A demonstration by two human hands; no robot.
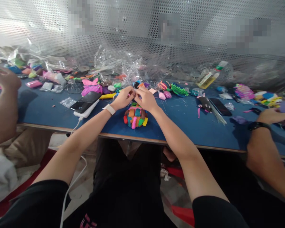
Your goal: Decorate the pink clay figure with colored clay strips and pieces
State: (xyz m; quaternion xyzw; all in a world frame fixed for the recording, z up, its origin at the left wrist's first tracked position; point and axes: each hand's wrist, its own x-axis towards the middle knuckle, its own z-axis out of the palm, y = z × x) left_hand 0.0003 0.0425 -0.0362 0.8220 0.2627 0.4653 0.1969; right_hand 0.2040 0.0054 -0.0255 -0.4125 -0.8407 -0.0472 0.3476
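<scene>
My left hand [123, 97] and my right hand [145, 98] meet above the blue table, fingertips pinched together. Whatever lies between the fingers is too small and covered to make out. Just below them, nearer to me, sits a rounded clay model [136, 117] covered in patches of brown, teal, orange, pink, red, yellow and green. Its far side is partly hidden by my hands. Beyond the fingertips lie small coloured clay pieces, one of them orange [141, 85]. A yellow clay stick [107, 96] rests left of my left hand.
Left of me, a black phone [86, 102] lies on a white power bank [85, 110] with a cable. Crumpled clear plastic [118, 65] lines the mesh wall. A bottle [211, 76] leans back right; another phone [219, 106] lies nearer. Co-workers' arms [4, 104] flank both sides.
</scene>
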